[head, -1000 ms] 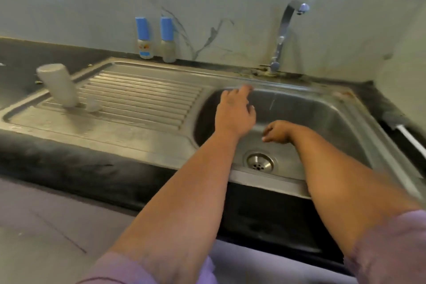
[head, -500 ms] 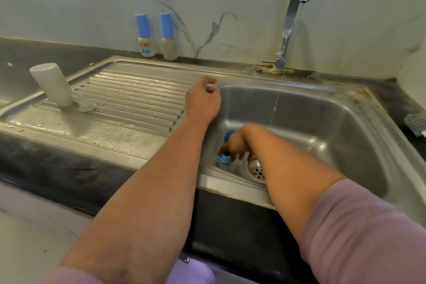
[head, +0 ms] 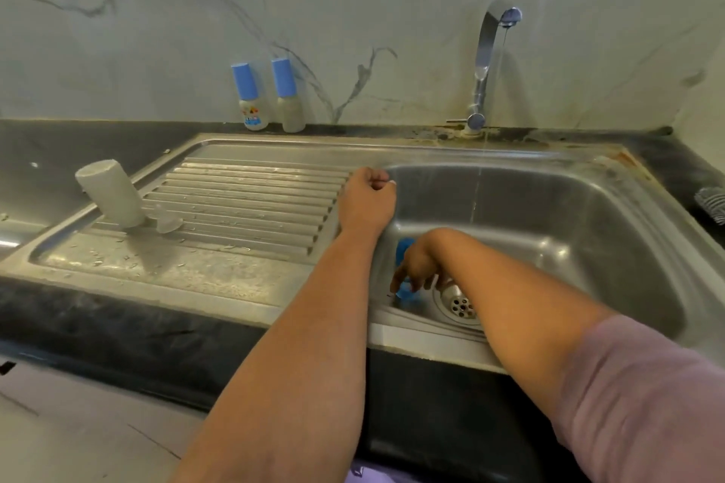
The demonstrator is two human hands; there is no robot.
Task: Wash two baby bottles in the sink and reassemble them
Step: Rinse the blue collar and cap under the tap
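On the far left, at about nine o'clock from our hands, a pale grey plastic bottle body [head: 111,193] stands upside down on the ribbed steel draining board [head: 251,200], leaning a little. A small clear teat [head: 168,223] sits just beside it. At the back, near eleven o'clock, two small baby bottles with tall blue caps [head: 268,96] stand upright by the marble wall.

Next comes our left hand [head: 367,204]. Its fingers are curled in and it rests on the edge where the draining board meets the steel sink bowl [head: 588,216]. We cannot tell if it pinches something small.

Down in the bowl is the blue plastic bottle part [head: 404,247], just to the left of the round metal drain [head: 459,304]. Our right hand [head: 418,267] is right on top of it, fingers bent down around it. We think it is picking it up. This hand is the nearer one by far.

The thin water stream [head: 476,184] from the curved silver tap [head: 486,63] falls at about one o'clock from that hand. So we think the part should next go up and to the right.
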